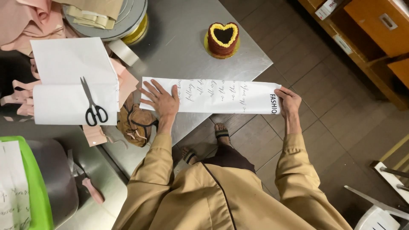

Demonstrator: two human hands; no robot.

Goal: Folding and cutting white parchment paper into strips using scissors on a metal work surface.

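Left grip (161, 101) flat, fingers spread on white printed paper strip (221, 96); right grip (289, 102) apparently pinching end.

White labels (328, 7) sit on the orange shelf edge (341, 40), upper right.

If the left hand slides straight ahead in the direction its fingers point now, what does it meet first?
The left hand lies flat on the long white printed paper strip, fingers pointing up and slightly left. Going on, it would probably leave the strip's edge and cross bare metal table; the pink fabric lies just beside that line.
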